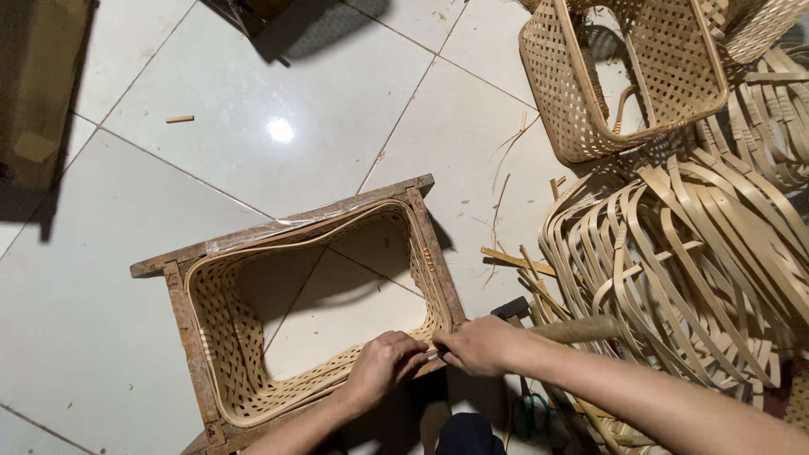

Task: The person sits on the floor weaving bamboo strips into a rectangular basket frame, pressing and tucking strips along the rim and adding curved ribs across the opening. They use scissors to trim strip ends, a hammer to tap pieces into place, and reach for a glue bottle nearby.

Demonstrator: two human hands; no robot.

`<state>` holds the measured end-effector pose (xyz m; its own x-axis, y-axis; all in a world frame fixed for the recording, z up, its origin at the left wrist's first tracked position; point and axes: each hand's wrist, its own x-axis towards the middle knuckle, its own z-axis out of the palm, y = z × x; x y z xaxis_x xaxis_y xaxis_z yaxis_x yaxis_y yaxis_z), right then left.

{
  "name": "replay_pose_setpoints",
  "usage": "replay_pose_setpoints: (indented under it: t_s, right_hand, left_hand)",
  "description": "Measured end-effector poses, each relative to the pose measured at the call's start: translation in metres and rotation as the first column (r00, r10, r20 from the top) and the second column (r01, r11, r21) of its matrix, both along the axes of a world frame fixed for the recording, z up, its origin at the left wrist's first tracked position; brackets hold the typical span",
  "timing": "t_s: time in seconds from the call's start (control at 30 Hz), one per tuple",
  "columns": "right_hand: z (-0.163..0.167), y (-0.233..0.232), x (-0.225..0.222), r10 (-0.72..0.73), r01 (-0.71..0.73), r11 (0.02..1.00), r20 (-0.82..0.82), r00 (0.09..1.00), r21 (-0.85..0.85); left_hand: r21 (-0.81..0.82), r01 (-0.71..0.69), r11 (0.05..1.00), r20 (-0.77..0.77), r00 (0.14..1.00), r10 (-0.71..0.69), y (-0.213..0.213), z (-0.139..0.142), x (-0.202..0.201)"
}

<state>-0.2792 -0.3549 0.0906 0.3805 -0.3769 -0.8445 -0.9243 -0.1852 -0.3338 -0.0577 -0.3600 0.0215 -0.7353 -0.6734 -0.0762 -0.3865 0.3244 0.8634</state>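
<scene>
Where the white glossy floor tiles [253,101] meet the work, seen from the head camera: a rectangular wooden frame [181,312], rough and dark, lying flat, with a woven bamboo basket wall [227,337] fitted inside it, open at the bottom, lattice of thin pale strips, smooth rim band [295,240] curving along the top. At the near right corner of the frame, both hands close together. Left hand [383,366] curled over the rim, fingers bent and nearly closed, pinching the rim strip. Right hand [480,345] just beside it, touching, fingers closed tight on the same rim; whether anything else inside, cannot tell. Under the right forearm, a hammer [581,329] with round wooden handle. To the right, a heap of bent flat bamboo hoops [691,261]; above it, a finished woven basket [615,76] on its side.
</scene>
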Motion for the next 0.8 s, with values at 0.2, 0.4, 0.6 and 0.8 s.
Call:
replay_pose_setpoints:
  t_s: [0.2,0.4,0.6,0.8]
  right_hand:
    - [-0.005,0.006,0.01,-0.016,0.015,1.0,-0.048,0.999,-0.022]
    - [-0.005,0.062,0.008,-0.189,0.217,0.862,0.106,0.976,-0.459]
    - [-0.017,0.087,0.009,-0.253,0.322,0.719,0.2,0.947,-0.616]
    - [-0.021,0.099,0.01,-0.25,0.323,0.677,0.207,0.946,-0.661]
  left_hand:
    - [-0.113,-0.006,0.994,-0.046,0.999,0.001,0.009,-0.011,0.002]
    - [-0.324,0.071,0.943,-0.012,0.997,-0.079,0.011,-0.03,0.01]
    - [-0.387,0.105,0.916,0.012,0.994,-0.109,0.014,-0.043,0.014]
    - [-0.398,0.126,0.909,0.025,0.992,-0.126,0.016,-0.039,0.012]
